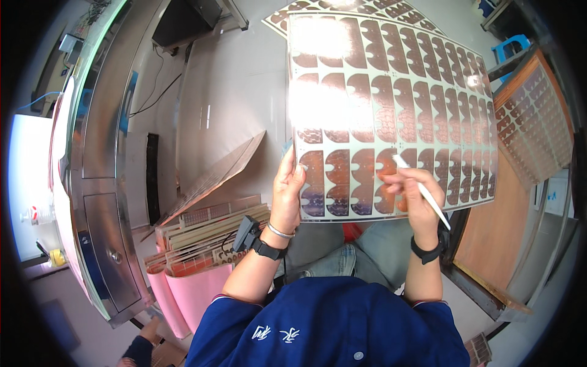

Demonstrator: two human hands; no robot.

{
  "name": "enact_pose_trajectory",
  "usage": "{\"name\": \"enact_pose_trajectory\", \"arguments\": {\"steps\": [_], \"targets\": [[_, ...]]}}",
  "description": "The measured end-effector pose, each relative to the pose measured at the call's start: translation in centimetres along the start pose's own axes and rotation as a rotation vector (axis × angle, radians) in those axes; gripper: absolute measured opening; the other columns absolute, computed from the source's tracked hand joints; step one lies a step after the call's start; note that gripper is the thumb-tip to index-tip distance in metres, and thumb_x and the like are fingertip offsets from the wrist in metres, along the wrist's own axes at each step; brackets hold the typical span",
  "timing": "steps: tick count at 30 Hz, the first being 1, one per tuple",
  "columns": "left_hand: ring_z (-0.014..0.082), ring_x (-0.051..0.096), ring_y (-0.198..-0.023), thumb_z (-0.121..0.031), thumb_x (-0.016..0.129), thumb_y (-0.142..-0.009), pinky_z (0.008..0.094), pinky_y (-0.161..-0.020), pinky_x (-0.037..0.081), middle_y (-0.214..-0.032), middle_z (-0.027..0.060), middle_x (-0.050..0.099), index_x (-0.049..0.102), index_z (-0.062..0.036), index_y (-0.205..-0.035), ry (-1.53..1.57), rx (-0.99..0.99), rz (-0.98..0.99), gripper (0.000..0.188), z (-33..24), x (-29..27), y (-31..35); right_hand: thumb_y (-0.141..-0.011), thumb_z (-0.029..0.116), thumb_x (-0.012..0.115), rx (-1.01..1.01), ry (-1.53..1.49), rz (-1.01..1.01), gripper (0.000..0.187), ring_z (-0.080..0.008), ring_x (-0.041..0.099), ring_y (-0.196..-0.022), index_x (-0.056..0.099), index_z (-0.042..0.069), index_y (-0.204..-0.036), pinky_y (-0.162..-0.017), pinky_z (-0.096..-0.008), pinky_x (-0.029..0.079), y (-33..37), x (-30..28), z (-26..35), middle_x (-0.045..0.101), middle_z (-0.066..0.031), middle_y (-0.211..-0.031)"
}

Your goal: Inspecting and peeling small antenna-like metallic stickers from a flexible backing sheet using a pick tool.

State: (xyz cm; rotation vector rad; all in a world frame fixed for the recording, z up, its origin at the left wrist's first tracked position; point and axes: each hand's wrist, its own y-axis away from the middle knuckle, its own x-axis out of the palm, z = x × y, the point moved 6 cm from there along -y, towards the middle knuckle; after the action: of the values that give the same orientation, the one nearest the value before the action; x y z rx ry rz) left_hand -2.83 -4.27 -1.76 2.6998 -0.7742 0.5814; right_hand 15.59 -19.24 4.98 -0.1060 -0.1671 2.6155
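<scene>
A large pale sheet (391, 144) with rows of shiny copper-brown rounded shapes is held up tilted before me. My left hand (290, 189) grips its left edge near the lower corner, thumb on the face and fingers behind. My right hand (417, 191) is over the lower part of the sheet, closed around a slim white pen-like tool (435, 208). The tool's pale tip points up and left, close to the bottom row of shapes. I cannot tell whether the tip touches the surface. Glare washes out the sheet's upper left.
Behind it lies a similar patterned sheet (367, 7). At left, pink-covered panels (195, 293) stand upright below a leaning thin board (214, 183), beside a metal cabinet (113, 244). Patterned panels (531, 125) lean on a wooden board (489, 238) at right. A blue stool (510, 46) stands beyond.
</scene>
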Motion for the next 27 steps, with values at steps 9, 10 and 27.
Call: {"name": "enact_pose_trajectory", "arguments": {"steps": [9, 10, 27], "targets": [[0.0188, 0.038, -0.133, -0.023, 0.056, -0.096, 0.0330, -0.110, 0.028, -0.146, 0.0108, 0.039, 0.031, -0.0007, -0.146, 0.084, 0.013, 0.047, 0.060, 0.3, -0.3, 0.4, -0.102, 0.026, 0.042, -0.021, 0.066, -0.655, 0.039, -0.0129, 0.058, -0.087, 0.046, -0.002, -0.130, -0.074, -0.0246, 0.047, 2.2, -9.2, -2.0, 0.061, -0.0194, -0.115], [0.0188, 0.038, -0.133, -0.023, 0.056, -0.096, 0.0330, -0.110, 0.028, -0.146, 0.0108, 0.039, 0.031, -0.0007, -0.146, 0.086, 0.019, 0.053, 0.060, 0.3, -0.2, 0.3, -0.102, 0.026, 0.041, -0.030, 0.135, -0.683, 0.039, -0.0137, 0.057, -0.091, 0.045, -0.002, -0.130, -0.076, -0.0250, 0.046, 2.5, -9.9, -1.7, 0.060, -0.0184, -0.117], [0.0177, 0.040, -0.131, -0.020, 0.054, -0.096, 0.0320, -0.109, 0.029, -0.144, 0.0097, 0.043, 0.032, -0.0009, -0.145, 0.045, -0.009, 0.020, 0.057, -0.5, -0.2, 0.3, -0.098, 0.020, 0.054, 0.065, 0.304, -1.260, 0.050, -0.0200, 0.048, -0.118, 0.033, 0.004, -0.140, -0.095, -0.0323, 0.044, 11.8, -24.7, -8.8, 0.045, -0.0150, -0.135]]}}
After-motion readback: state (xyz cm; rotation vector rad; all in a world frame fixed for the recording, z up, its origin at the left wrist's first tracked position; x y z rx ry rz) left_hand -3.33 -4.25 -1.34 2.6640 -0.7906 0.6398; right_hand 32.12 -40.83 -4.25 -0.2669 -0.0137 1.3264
